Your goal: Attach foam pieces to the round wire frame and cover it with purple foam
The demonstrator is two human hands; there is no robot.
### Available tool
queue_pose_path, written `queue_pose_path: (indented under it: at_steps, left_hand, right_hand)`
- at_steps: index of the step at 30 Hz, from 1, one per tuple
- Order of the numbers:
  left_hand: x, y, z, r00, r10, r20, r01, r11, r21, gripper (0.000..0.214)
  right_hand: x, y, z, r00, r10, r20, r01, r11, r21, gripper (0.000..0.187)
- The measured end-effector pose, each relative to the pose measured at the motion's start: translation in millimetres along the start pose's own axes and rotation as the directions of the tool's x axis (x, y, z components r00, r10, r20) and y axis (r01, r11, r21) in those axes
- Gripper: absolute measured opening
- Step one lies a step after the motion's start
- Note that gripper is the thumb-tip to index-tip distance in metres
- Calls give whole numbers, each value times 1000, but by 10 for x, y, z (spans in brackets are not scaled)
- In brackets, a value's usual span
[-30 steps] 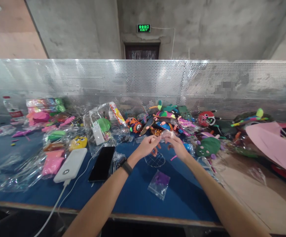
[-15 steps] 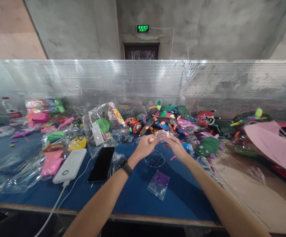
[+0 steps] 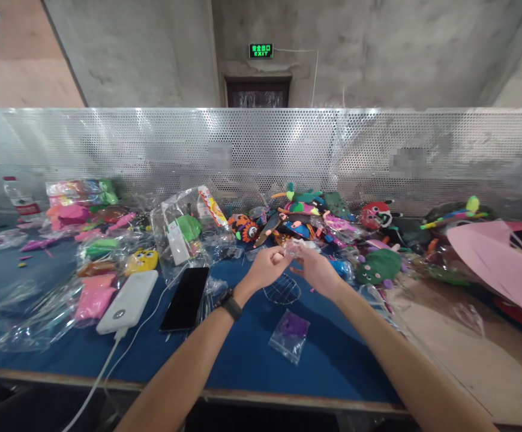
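Over the middle of the blue table, my left hand point(image 3: 264, 268) is closed, its fingers pinching a crumpled clear plastic bag point(image 3: 293, 246). From the other side, my right hand point(image 3: 318, 273) has its curled fingers on the same plastic; the fingertips are slightly blurred. What the bag contains cannot be made out. Below the hands lies a round wire mesh point(image 3: 282, 290), flat on the table. Nearer to me rests a small zip bag point(image 3: 290, 336) with a purple lump of modelling clay inside.
A white power bank point(image 3: 128, 302) with a cable and a black phone point(image 3: 185, 299) lie left of my forearm. Clay figures point(image 3: 299, 222) are heaped at the back against a perforated metal panel point(image 3: 261, 144). Pink sheet material point(image 3: 499, 264) sticks out at the right.
My right hand has turned and shifted slightly left, its fingers now more curled at the plastic. My left hand stays nearly in place. The things on the table have not moved.
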State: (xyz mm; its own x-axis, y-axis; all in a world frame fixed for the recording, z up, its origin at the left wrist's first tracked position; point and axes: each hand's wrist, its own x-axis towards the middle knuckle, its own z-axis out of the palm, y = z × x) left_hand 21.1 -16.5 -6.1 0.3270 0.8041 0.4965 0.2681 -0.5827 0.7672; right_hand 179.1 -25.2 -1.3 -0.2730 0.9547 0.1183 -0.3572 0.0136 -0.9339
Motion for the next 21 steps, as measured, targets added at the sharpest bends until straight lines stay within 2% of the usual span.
queue_pose_path:
  at_steps: [4,8,12,17,21]
  left_hand:
    - [-7,45,-22,999,-7,-42,8,1000,27,31]
    - [28,18,-67,994,-92,-52,89,994,-62,38]
    - [76,-45,-101,989,-136,-57,125,979,-159,40]
    - [77,-44,-116,989,-143,25,145,980,-133,38]
    - [58,-3,-143,990,-122,65,128,986,-104,40]
  right_hand:
    - [46,43,-40,998,-55,-44,50,992,-113,28]
    - [123,128,-147,991,-108,-74,92,978,-187,26]
    - [176,208,-229,987,-162,-16,151,946,-287,17]
    - [151,205,-213,977,-211,25,204,896,-393,19]
    - [98,151,-166,979,-198,49,200,886,-419,21]
